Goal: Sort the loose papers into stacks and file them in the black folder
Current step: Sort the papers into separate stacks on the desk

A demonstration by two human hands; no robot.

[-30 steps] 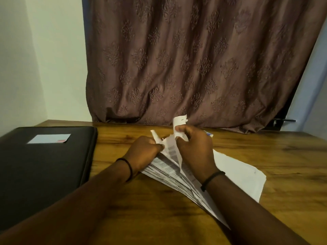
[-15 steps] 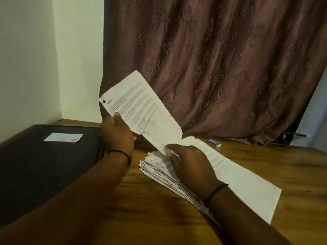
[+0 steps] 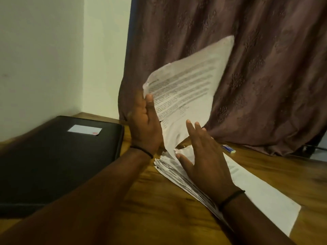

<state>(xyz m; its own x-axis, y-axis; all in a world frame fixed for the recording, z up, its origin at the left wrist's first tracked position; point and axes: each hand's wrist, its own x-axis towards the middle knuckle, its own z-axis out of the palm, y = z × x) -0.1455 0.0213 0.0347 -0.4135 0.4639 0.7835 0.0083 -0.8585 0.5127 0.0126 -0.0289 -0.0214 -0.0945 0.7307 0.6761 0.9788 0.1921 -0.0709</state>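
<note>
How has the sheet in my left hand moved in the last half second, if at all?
Yes. The sheet, held by the left hand, has swung up and rightward, away from the black folder, and now stands over the paper stack.

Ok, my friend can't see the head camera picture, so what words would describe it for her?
A person's left hand holds a printed sheet up above a messy pile of papers on a wooden table; the open right hand spreads over the pile. A closed black folder lies to the left, a brown curtain behind.
</note>
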